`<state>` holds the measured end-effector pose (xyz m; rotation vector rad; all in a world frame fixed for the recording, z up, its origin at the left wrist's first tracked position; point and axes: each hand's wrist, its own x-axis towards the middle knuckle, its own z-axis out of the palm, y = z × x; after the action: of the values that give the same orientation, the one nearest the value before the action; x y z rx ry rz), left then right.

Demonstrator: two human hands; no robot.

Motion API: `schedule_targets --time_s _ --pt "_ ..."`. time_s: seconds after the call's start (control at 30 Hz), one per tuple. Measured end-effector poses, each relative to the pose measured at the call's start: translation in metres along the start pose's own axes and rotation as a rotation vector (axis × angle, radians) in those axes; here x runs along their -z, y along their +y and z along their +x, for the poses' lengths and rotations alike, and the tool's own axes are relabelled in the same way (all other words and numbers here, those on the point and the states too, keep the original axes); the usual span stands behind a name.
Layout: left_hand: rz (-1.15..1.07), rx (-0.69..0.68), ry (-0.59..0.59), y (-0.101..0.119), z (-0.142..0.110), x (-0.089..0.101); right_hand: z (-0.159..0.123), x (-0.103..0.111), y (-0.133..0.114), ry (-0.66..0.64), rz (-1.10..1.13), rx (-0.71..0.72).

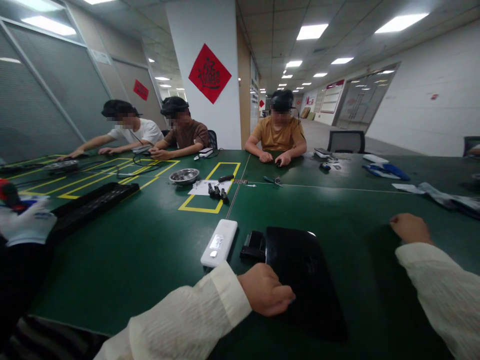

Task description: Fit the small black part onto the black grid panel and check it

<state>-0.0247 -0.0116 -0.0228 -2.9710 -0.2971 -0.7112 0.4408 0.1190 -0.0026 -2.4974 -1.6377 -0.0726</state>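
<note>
My left hand (266, 290) is closed, knuckles up, over the near left part of a glossy black panel (300, 270) lying on the green table. A small bluish spot shows at its fingertips, and I cannot make out what they hold, if anything. Off to the right, my right hand (410, 228) rests on the table in a fist, apart from the panel; its inner side is hidden. A black clip-like part (254, 245) sits against the panel's left edge. Beside that lies a white power bank (220, 242) with a small lit display.
At the left, a co-worker's gloved hand (28, 222) is by a long black tray (97, 205). Farther off are a metal bowl (183, 176), black parts (218, 192) on paper, and pliers (273, 180). Several people sit across the table. Blue and white packaging (386, 171) lies far right.
</note>
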Motion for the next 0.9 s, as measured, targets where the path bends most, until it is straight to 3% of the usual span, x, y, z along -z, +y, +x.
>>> schedule_targets --time_s 0.17,0.4,0.67,0.9 --pt "-0.006 -0.024 0.011 -0.002 0.0 0.001 -0.013 -0.014 -0.031 -0.08 0.016 0.168" --pt "-0.014 -0.032 0.013 -0.002 -0.001 -0.001 -0.05 -0.019 -0.066 -0.004 0.061 0.321" --pt "0.001 -0.022 0.005 -0.001 0.001 0.0 -0.107 -0.011 -0.136 0.082 0.355 0.716" --pt "0.027 -0.034 0.005 -0.002 0.001 -0.001 -0.104 -0.044 -0.136 0.04 0.511 0.742"
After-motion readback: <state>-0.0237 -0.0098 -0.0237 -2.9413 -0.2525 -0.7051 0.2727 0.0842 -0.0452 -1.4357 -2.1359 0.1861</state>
